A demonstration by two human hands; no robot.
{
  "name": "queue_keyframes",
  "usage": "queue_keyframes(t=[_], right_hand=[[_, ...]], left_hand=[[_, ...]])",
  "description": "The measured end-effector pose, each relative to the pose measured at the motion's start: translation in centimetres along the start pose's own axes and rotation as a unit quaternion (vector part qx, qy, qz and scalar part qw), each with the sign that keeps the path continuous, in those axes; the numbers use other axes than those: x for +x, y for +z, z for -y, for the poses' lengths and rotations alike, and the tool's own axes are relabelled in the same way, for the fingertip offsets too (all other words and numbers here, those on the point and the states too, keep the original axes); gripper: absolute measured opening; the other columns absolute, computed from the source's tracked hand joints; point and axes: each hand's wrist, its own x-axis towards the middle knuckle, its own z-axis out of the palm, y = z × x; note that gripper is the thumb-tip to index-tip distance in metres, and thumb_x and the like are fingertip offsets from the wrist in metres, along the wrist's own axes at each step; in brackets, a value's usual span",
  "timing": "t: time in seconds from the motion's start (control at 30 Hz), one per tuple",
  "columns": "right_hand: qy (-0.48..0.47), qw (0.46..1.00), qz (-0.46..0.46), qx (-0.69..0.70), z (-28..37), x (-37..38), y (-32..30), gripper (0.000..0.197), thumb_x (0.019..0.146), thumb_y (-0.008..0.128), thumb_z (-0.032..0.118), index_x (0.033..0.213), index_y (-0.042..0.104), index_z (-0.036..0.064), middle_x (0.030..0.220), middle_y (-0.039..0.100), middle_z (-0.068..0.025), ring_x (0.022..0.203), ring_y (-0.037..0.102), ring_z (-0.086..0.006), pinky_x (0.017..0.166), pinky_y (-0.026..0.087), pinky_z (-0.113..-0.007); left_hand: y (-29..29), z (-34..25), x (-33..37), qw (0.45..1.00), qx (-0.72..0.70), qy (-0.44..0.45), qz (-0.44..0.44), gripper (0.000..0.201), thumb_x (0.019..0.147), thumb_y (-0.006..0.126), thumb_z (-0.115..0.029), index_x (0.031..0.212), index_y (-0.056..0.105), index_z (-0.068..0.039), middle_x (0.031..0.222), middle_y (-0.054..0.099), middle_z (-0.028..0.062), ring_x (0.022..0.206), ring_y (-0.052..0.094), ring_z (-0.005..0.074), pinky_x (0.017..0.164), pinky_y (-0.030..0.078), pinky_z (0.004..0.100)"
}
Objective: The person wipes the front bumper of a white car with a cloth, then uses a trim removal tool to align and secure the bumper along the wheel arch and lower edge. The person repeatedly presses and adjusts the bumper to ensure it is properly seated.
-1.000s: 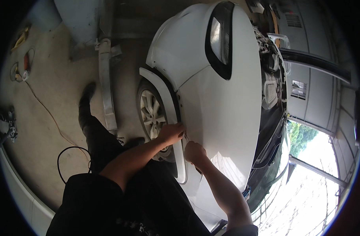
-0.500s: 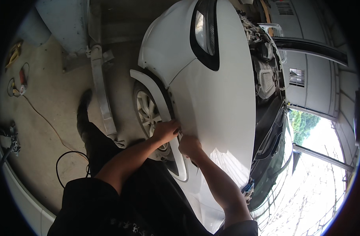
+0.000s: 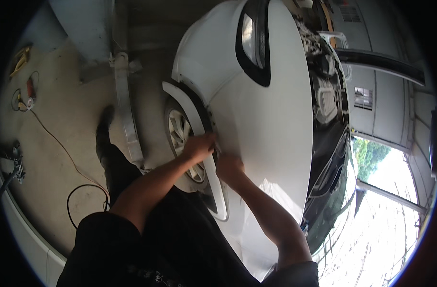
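- The left hand (image 3: 198, 147) was curled over the white wheel-arch trim (image 3: 199, 125), fingers closed on its edge just above the wheel (image 3: 181, 136).
- The right hand (image 3: 229, 168) lay against the white fender (image 3: 271, 134) just beside the trim; whether its fingers pinched anything could not be told, as they were hidden underneath.
- The lower end of the trim ran behind the forearms.
- A loose grey strip (image 3: 127, 115) lay on the floor (image 3: 60, 129) near the wheel.
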Motion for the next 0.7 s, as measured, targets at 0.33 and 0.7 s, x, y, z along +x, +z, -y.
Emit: queue_keyframes(t=[0.33, 0.7], right_hand=[[0.022, 0.999, 0.004, 0.042, -1.3, -1.9, 2.2, 0.022, 0.079, 0.05, 0.013, 0.095, 0.057, -0.0008, 0.092, 0.063, -0.0209, 0.087, 0.063, -0.0321, 0.072, 0.051, -0.042], [0.026, 0.991, -0.027, 0.126, 1.3, 0.9, 0.7, 0.025, 0.078, 0.047, 0.014, 0.095, 0.057, -0.0013, 0.093, 0.062, -0.0245, 0.09, 0.061, -0.0376, 0.079, 0.049, -0.044]], left_hand=[[-0.3, 1.2, -1.2, 0.896, -0.421, -0.133, -0.042, 0.01, 0.075, 0.052, -0.006, 0.084, 0.049, -0.003, 0.074, 0.056, 0.01, 0.062, 0.058, 0.0211, 0.055, 0.045, 0.0345], [-4.6, 2.1, 1.1, 0.774, -0.555, -0.298, 0.058, 0.014, 0.08, 0.046, -0.01, 0.088, 0.055, -0.002, 0.074, 0.051, 0.0076, 0.055, 0.043, 0.0128, 0.047, 0.037, 0.0294]])
